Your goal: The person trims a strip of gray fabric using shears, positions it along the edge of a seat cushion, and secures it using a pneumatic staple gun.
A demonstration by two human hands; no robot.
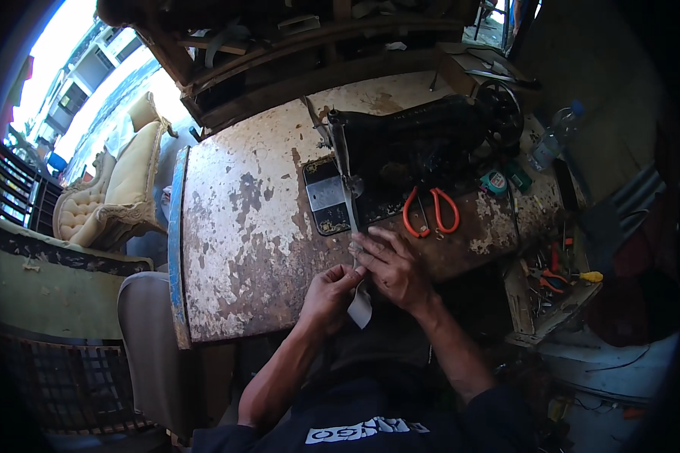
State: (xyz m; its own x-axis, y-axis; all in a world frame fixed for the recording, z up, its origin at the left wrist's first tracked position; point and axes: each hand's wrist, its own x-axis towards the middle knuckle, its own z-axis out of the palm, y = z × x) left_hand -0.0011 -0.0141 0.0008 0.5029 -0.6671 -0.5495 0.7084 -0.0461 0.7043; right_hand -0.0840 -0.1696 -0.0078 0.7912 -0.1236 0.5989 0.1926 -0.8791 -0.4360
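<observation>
Strip (361, 308) runs from machine (431, 140) past bench (230, 279) edge; left hand (326, 296), fingers pinched together on it; right hand (397, 272), fingers nearly straight over it, grip unclear; likely light, limp; best taken by both edges.

Daylight (59, 34) glares upper left, fading rightward into shadow.

a workshop, shown by its sewing machine (431, 140) and tool drawer (568, 310).
</observation>
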